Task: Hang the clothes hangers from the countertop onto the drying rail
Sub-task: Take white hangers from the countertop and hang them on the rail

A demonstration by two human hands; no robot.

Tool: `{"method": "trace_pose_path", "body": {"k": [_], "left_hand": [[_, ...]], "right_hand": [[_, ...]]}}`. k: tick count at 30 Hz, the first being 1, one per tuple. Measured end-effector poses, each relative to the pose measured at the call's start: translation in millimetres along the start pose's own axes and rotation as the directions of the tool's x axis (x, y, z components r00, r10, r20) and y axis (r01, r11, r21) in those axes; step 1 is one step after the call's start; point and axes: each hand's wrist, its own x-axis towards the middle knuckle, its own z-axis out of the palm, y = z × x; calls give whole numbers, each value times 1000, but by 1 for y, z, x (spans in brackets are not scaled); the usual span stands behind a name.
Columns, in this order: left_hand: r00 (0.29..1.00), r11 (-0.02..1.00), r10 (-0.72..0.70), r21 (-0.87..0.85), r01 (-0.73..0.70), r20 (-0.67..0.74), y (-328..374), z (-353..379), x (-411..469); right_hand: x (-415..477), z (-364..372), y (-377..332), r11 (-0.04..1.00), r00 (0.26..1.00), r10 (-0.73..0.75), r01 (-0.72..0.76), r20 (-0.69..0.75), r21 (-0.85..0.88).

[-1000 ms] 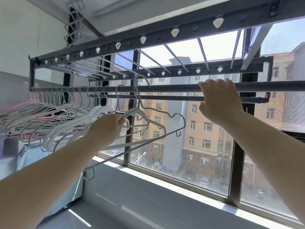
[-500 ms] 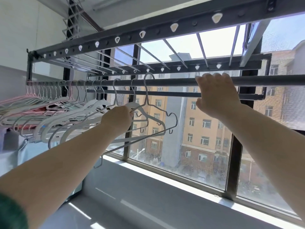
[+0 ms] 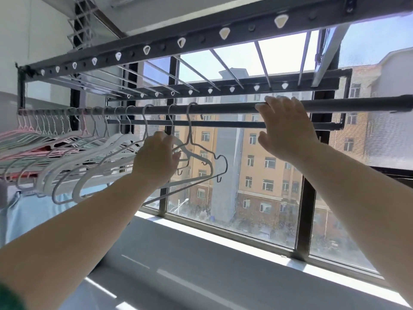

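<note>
Hangers (image 3: 201, 162) in L hand (image 3: 156, 157) now hooked over drying rail (image 3: 223, 107), fingers curled round necks to seat them; R hand (image 3: 283, 128), open-fingered, rests on rail alongside, prob. steadying it.

Our left hand (image 3: 156, 159) is higher now, toward 12 o'clock. The white hanger (image 3: 199, 156) it grips now hooks over the rail (image 3: 223, 107), closer to our right hand (image 3: 283, 130) at 3 o'clock.

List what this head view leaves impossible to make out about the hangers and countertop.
- Head view: the left grip covers the necks, so how many hangers it holds is unclear.
- Hanger row: left end cut off by the frame edge.
- Countertop: partly hidden behind the forearms, cut by the bottom edge.
</note>
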Motion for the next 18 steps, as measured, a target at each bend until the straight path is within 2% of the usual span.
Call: {"method": "trace_pose_path", "body": {"k": [3, 6, 8, 10, 14, 16, 18], "left_hand": [[986, 984, 119, -119, -133, -118, 17, 2, -9], [985, 946, 145, -277, -166, -96, 45, 11, -23], [986, 922, 161, -350, -166, -45, 67, 20, -36], [983, 907, 183, -391, -156, 32, 89, 32, -51], [954, 890, 195, -449, -75, 229, 151, 62, -83], [922, 867, 219, -497, -34, 319, 193, 76, -99], [879, 842, 278, -538, -29, 387, 239, 89, -113]], "right_hand": [[-14, 13, 7, 999, 996, -22, 25, -81, 33], [-32, 27, 24, 998, 992, -54, 52, -113, -19], [-46, 25, 40, 994, 996, -83, 80, -39, -68], [-61, 20, 60, 993, 992, -77, 86, 103, -86], [-104, 9, 108, 997, 966, 37, -17, 254, -80], [-134, 5, 139, 994, 920, 82, -47, 382, -101], [-171, 0, 173, 988, 824, 151, -102, 546, -120]]}}
